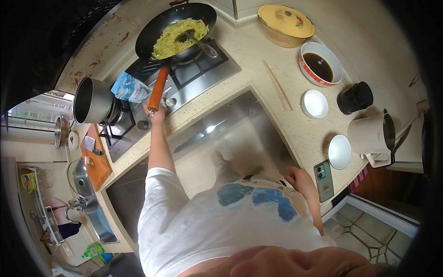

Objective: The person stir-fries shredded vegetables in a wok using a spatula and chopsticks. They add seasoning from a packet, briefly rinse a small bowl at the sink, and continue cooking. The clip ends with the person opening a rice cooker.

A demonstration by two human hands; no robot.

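Observation:
My left hand (157,111) reaches to the front of the gas stove, beneath the wooden handle (160,86) of a black wok (143,43). The handle hides much of it, so its grip is unclear; a stove knob (170,102) and a blue-and-white pouch (129,87) bearing writing are right beside it. In the wok, pale green shredded vegetables (173,38) lie with a ladle (206,49) resting in them. My right hand (300,180) hangs by my waist at the counter edge, fingers loosely bent, holding nothing visible. Nearest to it is a phone (323,181), lying camera side up.
A saucepan (92,100) occupies the left burner. A cleaver (90,143) lies on a cutting board (98,166) near the sink (84,185). Rightward are chopsticks (278,85), a bowl of dark liquid (318,65), a lidded enamel pot (283,36), white bowls (314,104) and an electric kettle (368,133).

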